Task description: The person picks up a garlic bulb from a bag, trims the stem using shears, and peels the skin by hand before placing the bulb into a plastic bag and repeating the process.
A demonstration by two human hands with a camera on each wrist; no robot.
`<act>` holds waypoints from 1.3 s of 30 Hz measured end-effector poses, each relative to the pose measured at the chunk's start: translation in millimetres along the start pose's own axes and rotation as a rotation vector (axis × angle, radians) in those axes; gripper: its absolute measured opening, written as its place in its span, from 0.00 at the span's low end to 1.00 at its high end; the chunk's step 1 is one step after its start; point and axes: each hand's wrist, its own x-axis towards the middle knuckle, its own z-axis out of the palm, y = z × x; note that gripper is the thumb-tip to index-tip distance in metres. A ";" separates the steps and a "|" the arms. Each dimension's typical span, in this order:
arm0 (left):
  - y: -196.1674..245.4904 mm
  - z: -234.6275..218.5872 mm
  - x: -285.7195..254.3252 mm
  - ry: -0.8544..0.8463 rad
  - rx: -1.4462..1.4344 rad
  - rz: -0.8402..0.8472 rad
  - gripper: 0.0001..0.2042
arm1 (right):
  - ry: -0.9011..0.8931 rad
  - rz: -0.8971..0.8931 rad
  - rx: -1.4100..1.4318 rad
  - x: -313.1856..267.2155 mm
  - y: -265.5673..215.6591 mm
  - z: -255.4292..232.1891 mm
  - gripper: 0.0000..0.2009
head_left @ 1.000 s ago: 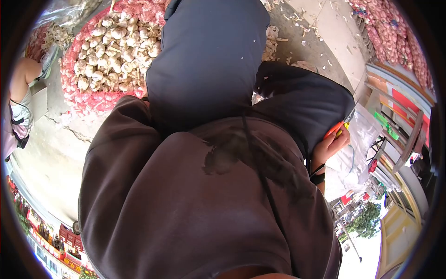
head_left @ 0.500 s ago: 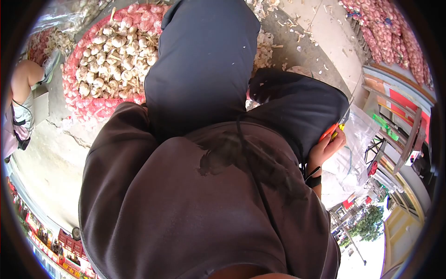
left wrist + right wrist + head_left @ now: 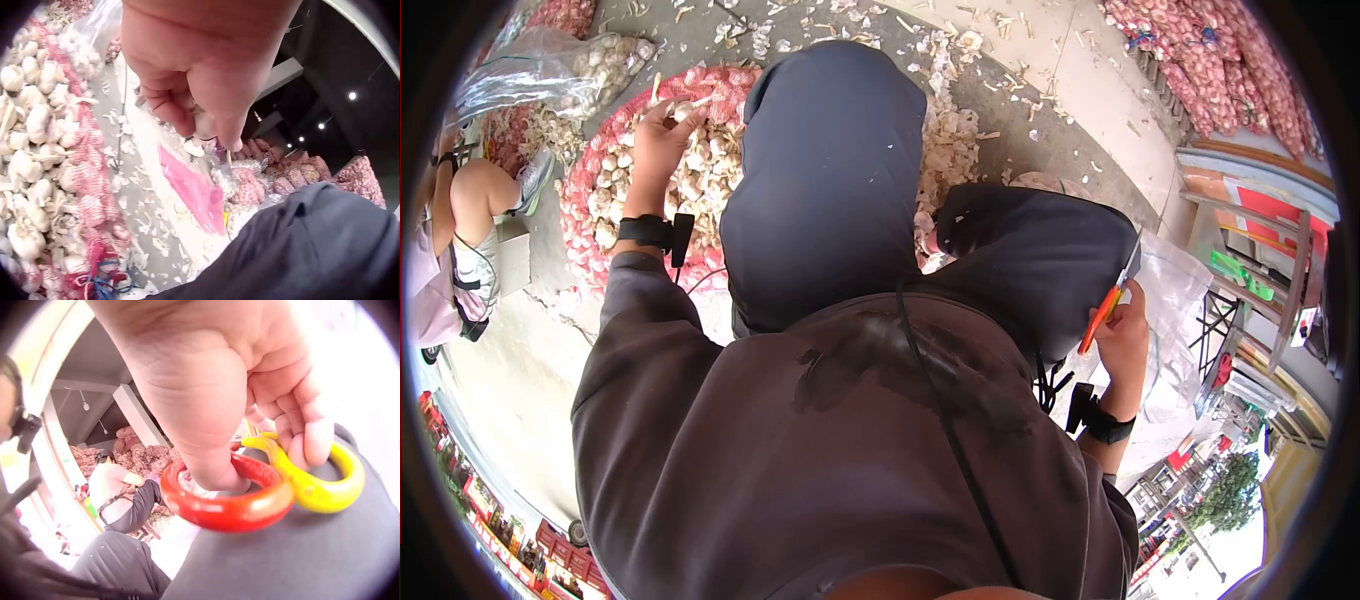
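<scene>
Over a red net sack (image 3: pixel 585 190) heaped with garlic, my left hand (image 3: pixel 662 150) pinches a garlic bulb (image 3: pixel 204 124); the left wrist view shows its pale side, partly covered by the fingers (image 3: pixel 178 115), and a thin stem below. Loose bulbs (image 3: pixel 37 122) fill the sack beside that hand. Out by the bent right knee, my right hand (image 3: pixel 1122 335) grips scissors (image 3: pixel 1100 318), blades pointing up and away. In the right wrist view the thumb passes through the red handle loop (image 3: pixel 228 512) and fingers sit in the yellow loop (image 3: pixel 331 495).
Garlic skins and stem scraps (image 3: pixel 945 150) litter the floor beyond the legs. Stacked red net sacks (image 3: pixel 1215 70) stand at upper right, a clear plastic bag (image 3: pixel 530 75) lies upper left. Another person (image 3: pixel 475 200) sits at the left; a wooden rack (image 3: pixel 1290 280) stands right.
My left hand, hidden before at the sack's near edge, has come up over the garlic with a bulb in its fingers. My right hand has turned, and more of the scissors shows.
</scene>
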 end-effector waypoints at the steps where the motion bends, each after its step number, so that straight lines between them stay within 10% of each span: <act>1: 28.6 3.4 10.3 -0.009 -0.034 0.054 0.19 | -0.005 -0.022 0.047 1.4 -4.4 -2.1 0.32; 4: 145.3 40.6 19.3 -0.142 -0.351 0.276 0.20 | -0.069 -0.096 0.567 6.4 -15.7 1.0 0.30; 10: 286.1 139.3 -5.2 -0.731 -0.725 0.428 0.19 | -0.011 -0.378 0.728 13.8 -77.4 18.7 0.36; 19: 275.0 237.7 -72.8 -0.952 -0.911 0.133 0.20 | 0.125 -0.554 0.406 18.3 -78.5 18.1 0.41; 39: 260.1 241.3 -71.8 -0.960 -0.699 0.143 0.17 | 0.057 -0.378 0.569 30.2 -89.5 45.9 0.26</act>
